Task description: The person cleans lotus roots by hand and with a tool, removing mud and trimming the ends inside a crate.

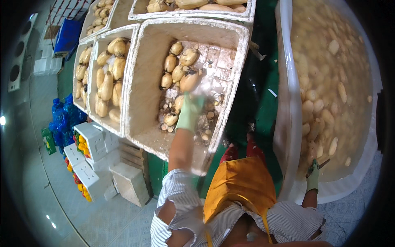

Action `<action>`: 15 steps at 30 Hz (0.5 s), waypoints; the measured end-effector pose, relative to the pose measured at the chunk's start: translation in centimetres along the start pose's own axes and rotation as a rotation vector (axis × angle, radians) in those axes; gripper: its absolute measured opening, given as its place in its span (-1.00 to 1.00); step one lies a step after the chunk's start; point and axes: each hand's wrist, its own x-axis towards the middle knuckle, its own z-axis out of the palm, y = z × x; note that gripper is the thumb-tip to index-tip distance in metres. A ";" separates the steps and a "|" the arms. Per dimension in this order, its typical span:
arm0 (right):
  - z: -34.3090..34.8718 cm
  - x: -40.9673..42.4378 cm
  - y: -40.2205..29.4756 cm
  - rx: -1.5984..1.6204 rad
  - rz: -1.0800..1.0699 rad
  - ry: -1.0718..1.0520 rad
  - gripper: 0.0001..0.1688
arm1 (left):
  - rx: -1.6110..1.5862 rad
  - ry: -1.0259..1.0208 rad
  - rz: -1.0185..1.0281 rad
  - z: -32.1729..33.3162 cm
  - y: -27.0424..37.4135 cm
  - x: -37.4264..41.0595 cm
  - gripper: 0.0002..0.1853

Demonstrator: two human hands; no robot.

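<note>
My left hand point(189, 114), in a pale green glove, reaches down into a large white foam box point(148, 71). Motion blurs its fingers, so I cannot tell whether they grip anything. Just beyond the fingertips lies a lotus root segment point(189, 81) with a dark end. More lotus root segments point(178, 73) lie on the box floor, with cut root ends point(168, 127) scattered around the wrist. Over at the right, my right hand point(313, 174), also gloved, is closed around a knife point(324, 163) at the near end of a white tub point(290, 61).
Lotus roots fill the tub's cloudy water point(345, 117). Neighbouring foam boxes point(108, 80) hold more roots. Green flooring point(262, 89) runs between box and tub. At left stand white boxes of bell peppers point(81, 145), blue plastic bags point(63, 117) and a wooden pallet point(132, 157).
</note>
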 end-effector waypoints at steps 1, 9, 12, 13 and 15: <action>-2.6 0.7 2.1 -0.015 0.012 0.047 -0.81 | -0.027 0.131 -0.051 5.7 -1.6 -0.7 -0.32; -2.4 -3.1 -2.9 -0.252 -0.035 0.403 -0.82 | -0.249 0.189 0.048 9.2 0.3 5.0 -0.41; -4.5 -2.3 -2.4 -0.243 -0.085 0.371 -0.75 | -0.273 0.184 0.044 9.1 0.9 6.4 -0.44; -4.3 -2.4 -2.3 -0.237 -0.090 0.353 -0.74 | -0.286 0.180 0.043 8.7 0.7 6.7 -0.45; -3.9 -2.1 -2.0 -0.267 -0.072 0.357 -0.73 | -0.303 0.164 0.048 8.2 0.6 7.2 -0.47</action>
